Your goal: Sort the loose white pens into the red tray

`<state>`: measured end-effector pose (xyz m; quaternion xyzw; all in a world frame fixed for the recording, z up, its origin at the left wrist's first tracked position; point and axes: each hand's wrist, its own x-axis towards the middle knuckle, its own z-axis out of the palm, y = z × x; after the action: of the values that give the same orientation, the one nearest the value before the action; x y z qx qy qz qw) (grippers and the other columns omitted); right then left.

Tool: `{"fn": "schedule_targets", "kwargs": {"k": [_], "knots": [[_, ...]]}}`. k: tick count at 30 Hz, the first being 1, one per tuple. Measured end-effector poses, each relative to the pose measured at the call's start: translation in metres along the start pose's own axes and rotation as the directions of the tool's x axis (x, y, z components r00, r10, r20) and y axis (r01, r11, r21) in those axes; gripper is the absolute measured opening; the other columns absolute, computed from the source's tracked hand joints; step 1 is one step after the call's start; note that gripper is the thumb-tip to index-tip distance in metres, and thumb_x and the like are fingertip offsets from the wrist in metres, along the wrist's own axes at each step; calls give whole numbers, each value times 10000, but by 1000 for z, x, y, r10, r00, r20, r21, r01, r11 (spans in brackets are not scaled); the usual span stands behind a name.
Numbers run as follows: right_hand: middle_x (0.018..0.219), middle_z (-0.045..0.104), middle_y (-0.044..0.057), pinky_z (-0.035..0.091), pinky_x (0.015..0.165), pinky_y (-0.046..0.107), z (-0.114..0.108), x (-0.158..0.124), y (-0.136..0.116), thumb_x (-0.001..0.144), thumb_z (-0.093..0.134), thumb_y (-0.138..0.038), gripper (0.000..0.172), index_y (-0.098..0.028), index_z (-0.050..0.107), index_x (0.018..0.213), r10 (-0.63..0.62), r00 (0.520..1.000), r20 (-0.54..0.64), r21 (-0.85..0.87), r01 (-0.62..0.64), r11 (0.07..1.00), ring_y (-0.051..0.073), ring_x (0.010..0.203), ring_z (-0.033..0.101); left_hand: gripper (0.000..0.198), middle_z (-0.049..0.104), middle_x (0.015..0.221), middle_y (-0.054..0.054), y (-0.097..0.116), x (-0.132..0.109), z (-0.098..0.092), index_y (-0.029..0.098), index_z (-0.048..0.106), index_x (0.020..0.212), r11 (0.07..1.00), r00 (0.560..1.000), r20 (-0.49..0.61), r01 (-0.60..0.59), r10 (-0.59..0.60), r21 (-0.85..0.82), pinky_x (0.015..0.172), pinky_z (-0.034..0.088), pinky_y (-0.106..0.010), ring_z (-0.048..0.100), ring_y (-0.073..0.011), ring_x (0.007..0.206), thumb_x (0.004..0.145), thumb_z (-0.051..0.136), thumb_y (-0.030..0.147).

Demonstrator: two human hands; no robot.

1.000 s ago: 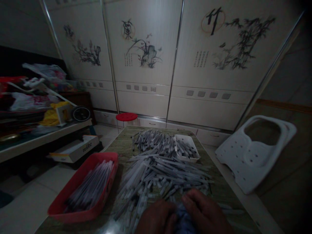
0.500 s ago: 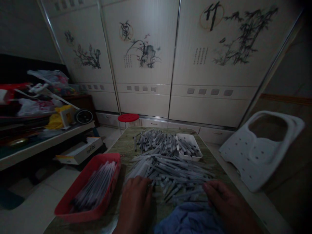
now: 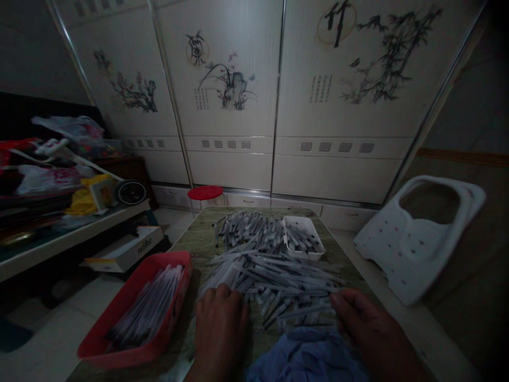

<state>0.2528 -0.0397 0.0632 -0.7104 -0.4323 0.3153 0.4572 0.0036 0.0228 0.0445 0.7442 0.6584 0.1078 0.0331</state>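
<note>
Many thin grey-white pen-like sticks (image 3: 278, 270) lie heaped on the table. My left hand (image 3: 220, 323) rests at the near left edge of the heap, fingers curled down; what lies under them is hidden. My right hand (image 3: 368, 323) is at the right of the heap, thumb and fingers pinched together near some stick ends; anything between them is too dark to make out. A crumpled blue cloth (image 3: 308, 355) lies between my hands. Left of my left hand stands a red basket (image 3: 181, 297) with a bundle of sticks. A white tray (image 3: 314, 254) at the back right holds more.
Beyond the table (image 3: 358, 297) stand a red stool (image 3: 205, 192) and sliding cabinet doors (image 3: 234, 170). A white plastic folded seat (image 3: 409, 244) is on the right. On the left, a cluttered bench (image 3: 131, 212) has a cardboard box (image 3: 127, 249) beside it.
The camera view has shifted slightly, so the scene sits a little further left. My hands stay in nearly the same places.
</note>
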Motion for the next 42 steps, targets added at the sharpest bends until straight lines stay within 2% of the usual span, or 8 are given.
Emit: {"fn": "schedule_targets", "kwargs": {"k": [7,11,13,16,20,24,28,42], "knots": [[654,562,-35,411,576,267,-3,2,7,892,540,-643,426,-236,639,816,-4,999,49,-44,6,999,170,627,526,259,706,1020,-106,-4,2,0,216,755,863,1000,1000,-9,-17,17,-25,827,327,-409,571,-301,1022,955,515,241],[635,525,-45,391,557,261,-1,2,7,901,532,-630,414,-238,621,802,1,1000,31,-4,-1,1000,163,607,508,231,734,973,-94,-12,-3,-4,213,744,922,970,996,11,-82,87,-230,847,356,-395,616,-292,984,944,516,242],[626,523,-47,392,546,255,0,2,6,890,546,-632,413,-238,616,787,3,1000,8,37,-3,999,161,596,511,233,736,920,-66,-14,-5,-4,217,727,928,899,992,66,-68,106,-434,808,385,-352,641,-263,923,957,504,274],[624,557,-39,412,553,255,0,3,4,864,578,-638,412,-238,619,773,11,1000,-2,66,-11,998,166,598,528,243,694,832,-22,-14,-7,-2,206,685,878,706,976,172,28,135,-707,697,402,-287,624,-212,804,962,518,361],[627,575,-41,419,559,256,0,3,2,858,583,-647,419,-237,632,787,35,999,12,67,-35,997,165,600,525,245,610,752,14,-12,-9,3,179,658,854,456,945,282,181,163,-871,617,373,-243,510,-150,683,900,626,417],[610,543,-55,367,524,247,5,-3,-3,872,569,-649,423,-238,626,794,38,999,-10,108,-36,994,151,573,479,238,589,720,31,-8,-13,6,177,661,846,270,936,323,277,140,-922,571,331,-218,446,-113,621,816,738,400],[601,500,-63,349,527,247,9,-7,-9,878,559,-633,417,-233,617,774,33,999,-4,139,-32,990,143,565,441,295,622,720,12,-7,-14,9,172,706,864,161,924,365,345,113,-925,552,326,-211,460,-108,604,755,804,429],[587,557,-45,400,540,256,12,-8,-10,872,583,-629,401,-248,650,764,-41,999,-29,85,43,995,162,572,525,385,662,716,-8,-10,-10,9,156,749,902,93,895,429,420,121,-903,566,338,-215,512,-114,600,735,820,496]]}}
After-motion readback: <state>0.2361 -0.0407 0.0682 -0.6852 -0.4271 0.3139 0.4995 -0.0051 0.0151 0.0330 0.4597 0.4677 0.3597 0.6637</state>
